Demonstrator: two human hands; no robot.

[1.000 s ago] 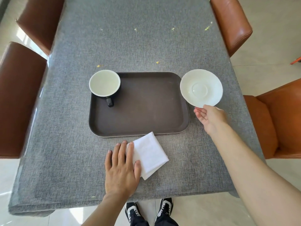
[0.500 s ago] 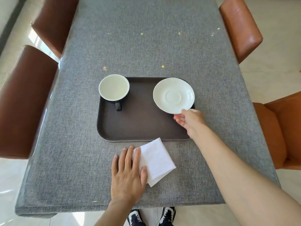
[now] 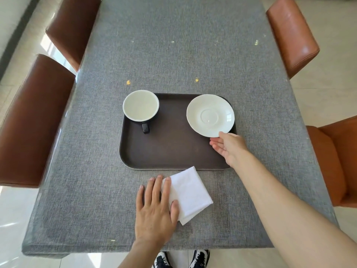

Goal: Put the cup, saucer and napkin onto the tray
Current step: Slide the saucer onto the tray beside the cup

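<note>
Since the earlier frame the round white ceramic saucer had travelled from the bare cloth at the right onto the right end of the dark brown rectangular plastic tray. At the left of that tray stood the black cup with a white inside, its handle towards the person. Below, the left hand lay flat and spread, grasping nothing, its fingers resting on the left edge of the folded white paper napkin, which was on the grey woven cloth of the surface just in front of the tray. The right hand pinched the saucer's near rim. The saucer step looked nearly done; next, letting go, then lifting the napkin across. No writing or brand could be read
</note>
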